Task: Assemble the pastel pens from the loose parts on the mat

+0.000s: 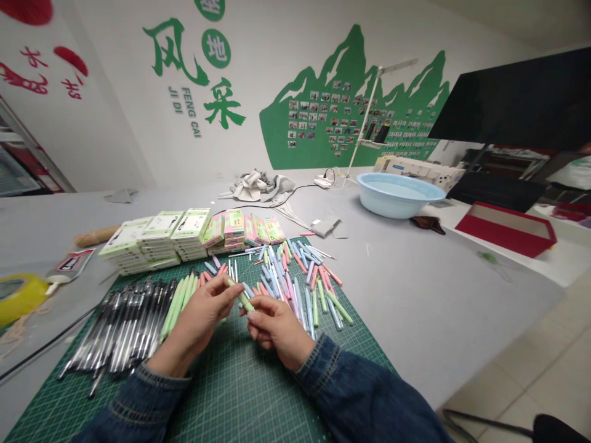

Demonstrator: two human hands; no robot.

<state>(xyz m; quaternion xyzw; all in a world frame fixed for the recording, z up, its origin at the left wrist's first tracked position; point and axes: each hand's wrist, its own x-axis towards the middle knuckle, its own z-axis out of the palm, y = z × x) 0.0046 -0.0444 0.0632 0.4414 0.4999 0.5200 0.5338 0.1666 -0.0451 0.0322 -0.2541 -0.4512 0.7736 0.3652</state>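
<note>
Between my two hands, over the green cutting mat (240, 394), is a light green pen (244, 299). My left hand (205, 314) pinches its upper end, and my right hand (277, 326) grips the lower end with thumb and fingers. Just past my hands lies a loose heap of pastel pen pieces (277, 271) in blue, pink, purple and green. Left of my left hand, several light green pens (178, 301) lie side by side. Farther left is a row of clear pens with black grips (124, 326).
Stacked white-green boxes (159, 237) and pink-green boxes (244, 227) stand behind the mat. A blue basin (399, 194), crumpled cloth (261, 184) and a red box (505, 227) are farther back. Yellow tape (21, 298) and a glue tube (69, 267) lie left.
</note>
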